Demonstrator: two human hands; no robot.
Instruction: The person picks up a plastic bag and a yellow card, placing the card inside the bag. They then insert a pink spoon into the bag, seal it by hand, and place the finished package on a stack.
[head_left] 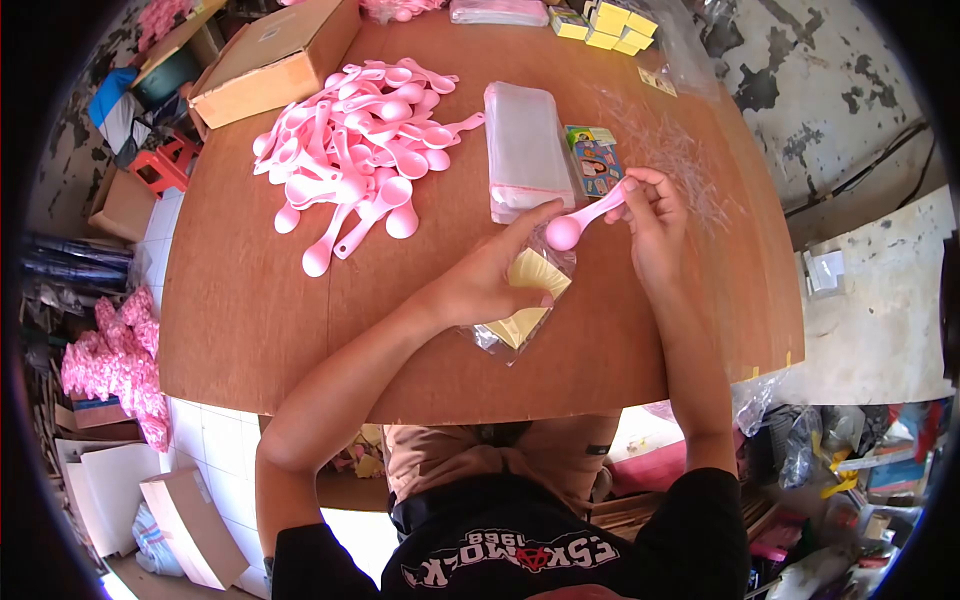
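Observation:
My right hand (655, 212) pinches a pink measuring spoon (564, 233) by the end of its handle, the round bowl pointing left. My left hand (490, 272) is around a small clear plastic bag (514, 352) with a pale yellow card (537, 274) in it. The thumb lies across the card, and the index finger reaches out beside the spoon's bowl. The left hand's other fingers are largely hidden. A stack of clear plastic bags (527, 140) lies just beyond my hands, with printed cards (598, 165) at its right.
A heap of pink spoons (350, 150) covers the table's left part, in front of a cardboard box (275, 60). Small yellow boxes (610, 24) and another bag stack (498, 11) stand at the far edge. Clear plastic scraps (675, 160) lie on the right.

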